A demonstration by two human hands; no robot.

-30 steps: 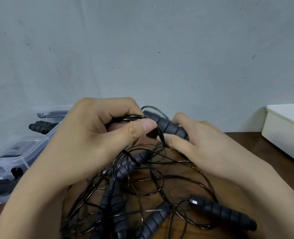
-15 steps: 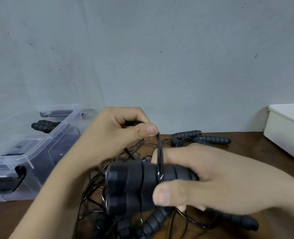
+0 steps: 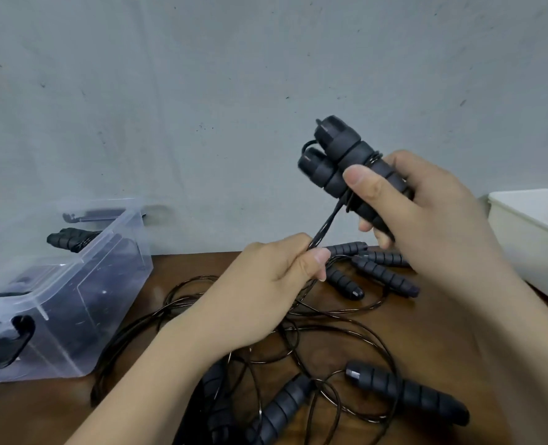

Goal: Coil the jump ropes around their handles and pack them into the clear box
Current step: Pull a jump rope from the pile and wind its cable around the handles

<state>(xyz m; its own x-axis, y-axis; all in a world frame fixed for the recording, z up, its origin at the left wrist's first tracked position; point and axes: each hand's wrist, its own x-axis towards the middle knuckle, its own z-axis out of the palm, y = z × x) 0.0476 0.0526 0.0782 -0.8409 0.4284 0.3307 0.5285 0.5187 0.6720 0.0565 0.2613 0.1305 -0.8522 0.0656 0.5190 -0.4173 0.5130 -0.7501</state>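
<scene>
Head view: right hand [image 3: 427, 213] grips the paired handles [image 3: 346, 162] up high, thumb across the wound cord [image 3: 327, 226]. Left hand [image 3: 272, 284], below it, pinches that cord taut. Clear box [image 3: 73, 284] sits left of the left hand; loose ropes [image 3: 330, 348] beneath both.

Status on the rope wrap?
Right hand grips paired handles, few turns on. Left hand pinches cord taut. Loose ropes tangled below; box left.
</scene>
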